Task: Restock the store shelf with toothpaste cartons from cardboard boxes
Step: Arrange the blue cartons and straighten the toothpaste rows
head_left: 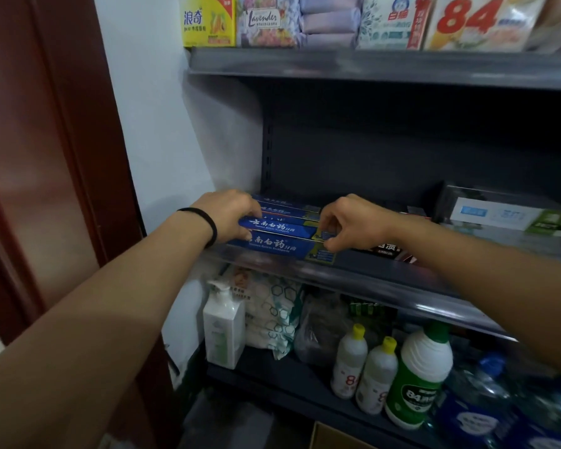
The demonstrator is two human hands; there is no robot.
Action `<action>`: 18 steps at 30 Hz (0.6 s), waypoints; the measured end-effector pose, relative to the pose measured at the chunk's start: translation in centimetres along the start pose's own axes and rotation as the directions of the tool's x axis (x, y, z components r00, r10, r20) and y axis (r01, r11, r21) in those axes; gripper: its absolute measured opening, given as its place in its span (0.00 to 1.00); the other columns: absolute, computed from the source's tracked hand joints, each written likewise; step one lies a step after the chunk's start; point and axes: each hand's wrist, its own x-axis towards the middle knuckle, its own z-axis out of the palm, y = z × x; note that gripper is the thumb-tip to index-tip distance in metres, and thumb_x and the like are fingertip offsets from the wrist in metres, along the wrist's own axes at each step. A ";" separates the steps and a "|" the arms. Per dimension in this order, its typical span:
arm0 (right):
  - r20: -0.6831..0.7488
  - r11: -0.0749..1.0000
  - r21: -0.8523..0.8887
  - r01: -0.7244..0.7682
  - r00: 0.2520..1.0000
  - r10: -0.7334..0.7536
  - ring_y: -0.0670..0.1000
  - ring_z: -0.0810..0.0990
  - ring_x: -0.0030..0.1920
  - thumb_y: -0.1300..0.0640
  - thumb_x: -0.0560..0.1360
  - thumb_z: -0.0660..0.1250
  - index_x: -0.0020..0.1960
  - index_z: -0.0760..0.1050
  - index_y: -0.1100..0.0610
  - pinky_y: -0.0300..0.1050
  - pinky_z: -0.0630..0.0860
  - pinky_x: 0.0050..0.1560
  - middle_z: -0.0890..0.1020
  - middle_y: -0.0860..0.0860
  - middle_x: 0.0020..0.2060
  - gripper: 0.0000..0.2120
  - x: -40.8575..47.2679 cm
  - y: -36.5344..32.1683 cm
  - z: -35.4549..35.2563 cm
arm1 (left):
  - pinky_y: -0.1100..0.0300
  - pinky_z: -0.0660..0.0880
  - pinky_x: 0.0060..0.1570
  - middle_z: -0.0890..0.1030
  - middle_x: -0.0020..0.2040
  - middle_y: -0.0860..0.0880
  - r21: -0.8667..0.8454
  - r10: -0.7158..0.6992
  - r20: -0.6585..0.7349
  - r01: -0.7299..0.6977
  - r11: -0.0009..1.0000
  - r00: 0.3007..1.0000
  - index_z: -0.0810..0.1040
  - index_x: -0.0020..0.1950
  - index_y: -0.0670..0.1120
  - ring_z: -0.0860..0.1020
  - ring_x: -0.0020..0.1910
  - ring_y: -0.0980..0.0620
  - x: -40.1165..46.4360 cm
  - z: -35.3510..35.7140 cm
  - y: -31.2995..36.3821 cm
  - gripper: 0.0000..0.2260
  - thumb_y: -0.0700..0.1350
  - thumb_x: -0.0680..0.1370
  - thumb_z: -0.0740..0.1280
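Several blue toothpaste cartons (280,226) lie stacked lengthwise at the left end of the middle grey shelf (363,277). My left hand (230,213), with a black band on the wrist, grips the left ends of the upper cartons. At the right ends, my right hand (353,222) pinches the cartons with curled fingers. A front blue carton (279,247) lies at the shelf's edge below both hands. A dark carton (386,251) sits just right of the blue stack, partly hidden by my right wrist.
White and green cartons (512,215) lie at the shelf's right. Soap packs (337,21) fill the top shelf. Below stand a white pump bottle (222,325), small yellow-capped bottles (350,361) and a green bottle (418,377). A red-brown door (46,157) is at left.
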 end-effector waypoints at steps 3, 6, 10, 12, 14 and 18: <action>-0.015 1.000 0.011 -0.028 0.999 0.028 0.48 0.78 0.43 0.53 0.69 0.75 0.52 0.79 0.56 0.44 0.78 0.43 0.79 0.46 0.42 0.14 0.7 1.0 0.0 | 0.56 0.70 0.60 0.77 0.63 0.50 -0.060 -0.009 0.018 0.010 0.998 1.000 0.75 0.66 0.50 0.74 0.61 0.48 1.2 0.3 -1.3 0.22 0.50 0.73 0.72; -0.040 0.999 0.031 -0.042 0.998 0.044 0.46 0.78 0.43 0.53 0.69 0.75 0.52 0.79 0.56 0.39 0.76 0.42 0.79 0.45 0.42 0.14 1.5 1.8 0.4 | 0.61 0.67 0.56 0.78 0.61 0.48 -0.094 -0.002 0.011 0.003 0.996 1.000 0.75 0.66 0.46 0.74 0.59 0.48 2.7 0.8 -2.1 0.21 0.47 0.74 0.72; -0.050 0.998 0.043 -0.050 0.997 0.052 0.47 0.79 0.44 0.53 0.69 0.75 0.52 0.80 0.55 0.37 0.76 0.42 0.79 0.45 0.42 0.14 3.1 2.6 0.9 | 0.62 0.66 0.55 0.78 0.61 0.46 -0.092 -0.003 0.022 0.005 0.996 1.000 0.75 0.66 0.45 0.74 0.59 0.48 4.7 1.5 -2.8 0.22 0.45 0.74 0.72; -0.055 0.998 0.043 -0.054 0.997 0.057 0.48 0.79 0.45 0.53 0.69 0.75 0.53 0.80 0.56 0.40 0.77 0.44 0.80 0.47 0.44 0.14 4.0 3.0 1.1 | 0.62 0.66 0.54 0.78 0.61 0.46 -0.098 -0.010 0.028 0.013 0.995 1.000 0.75 0.67 0.45 0.74 0.59 0.48 5.5 1.9 -3.2 0.21 0.45 0.74 0.72; -0.066 0.997 0.046 -0.058 0.996 0.061 0.47 0.79 0.45 0.53 0.69 0.75 0.54 0.80 0.56 0.39 0.76 0.44 0.80 0.47 0.44 0.15 4.9 3.3 1.4 | 0.61 0.66 0.55 0.78 0.60 0.46 -0.099 -0.024 0.033 0.027 0.995 0.999 0.75 0.67 0.45 0.74 0.59 0.48 6.3 2.3 -3.6 0.21 0.44 0.74 0.72; -0.060 0.998 0.036 -0.060 0.996 0.062 0.47 0.78 0.44 0.54 0.68 0.75 0.54 0.80 0.57 0.38 0.73 0.43 0.78 0.45 0.42 0.16 6.6 3.5 2.5 | 0.60 0.68 0.56 0.78 0.60 0.46 -0.098 -0.046 0.045 0.050 0.994 0.998 0.75 0.66 0.45 0.75 0.58 0.48 7.4 3.5 -4.5 0.21 0.43 0.74 0.72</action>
